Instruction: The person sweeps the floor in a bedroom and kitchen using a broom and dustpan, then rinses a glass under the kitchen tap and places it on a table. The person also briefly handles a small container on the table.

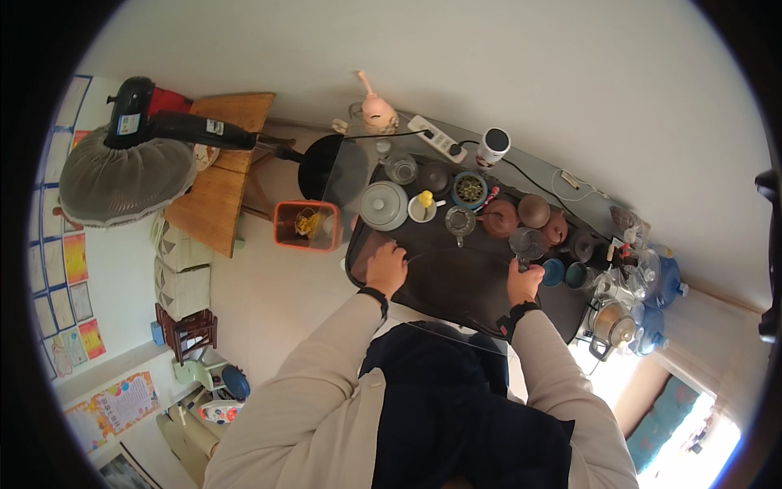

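Observation:
A dark tea tray (452, 275) lies before me on a glass-topped table. My right hand (525, 281) grips the handle of a clear glass pitcher (528, 243) at the tray's right part. On the tray's left side rests my left hand (387, 268), fingers partly curled, with no object seen in it. Beyond it stand a pale lidded pot (383, 206) and a white cup (423, 209) with a small yellow figure. A glass cup with a handle (460, 222) is near the middle. Reddish clay teapots (500, 218) and blue-green cups (553, 272) are around the pitcher.
A power strip (437, 140) with cables and a white canister (492, 148) stand along the wall. An orange bin (306, 226) is on the floor at left. A glass kettle (613, 325) and large blue water bottles (663, 281) are at right. A covered fan (128, 177) is at far left.

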Available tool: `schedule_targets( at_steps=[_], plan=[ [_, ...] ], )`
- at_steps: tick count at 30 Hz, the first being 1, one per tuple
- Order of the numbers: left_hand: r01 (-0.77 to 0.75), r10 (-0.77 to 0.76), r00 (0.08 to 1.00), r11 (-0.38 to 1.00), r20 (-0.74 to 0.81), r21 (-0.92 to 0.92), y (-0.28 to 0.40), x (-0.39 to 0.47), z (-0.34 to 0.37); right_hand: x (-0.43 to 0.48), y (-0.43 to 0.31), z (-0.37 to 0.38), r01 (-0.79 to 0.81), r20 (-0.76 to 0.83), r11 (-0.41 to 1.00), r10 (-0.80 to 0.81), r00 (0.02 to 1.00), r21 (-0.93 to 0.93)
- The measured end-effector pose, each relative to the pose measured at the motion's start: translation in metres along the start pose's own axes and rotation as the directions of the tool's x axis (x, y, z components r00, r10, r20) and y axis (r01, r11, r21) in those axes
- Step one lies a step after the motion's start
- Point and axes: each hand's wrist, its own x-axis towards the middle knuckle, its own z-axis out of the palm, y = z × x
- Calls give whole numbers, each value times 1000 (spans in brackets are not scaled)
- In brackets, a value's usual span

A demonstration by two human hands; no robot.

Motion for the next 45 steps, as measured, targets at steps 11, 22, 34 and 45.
schedule_targets(
  at_steps=[11, 22, 34, 45],
  plan=[
    [-2, -27, 984, 987, 178, 161, -76, -47, 35, -24, 24, 22, 57, 37, 996, -54, 998, -64],
    [165, -208, 969, 946, 134, 281, -92, -52, 45, -44, 2, 2, 369, -119, 924, -380, 917, -103],
    [241, -283, 905, 956, 317, 168, -54, -9, 12, 73, -111, 11, 767, 329, 619, -698, 636, -171],
    [255, -312, 793, 950, 523, 180, -45, 4, -23, 127, -139, 59, 772, 574, 467, -519, 634, -431]
  ],
)
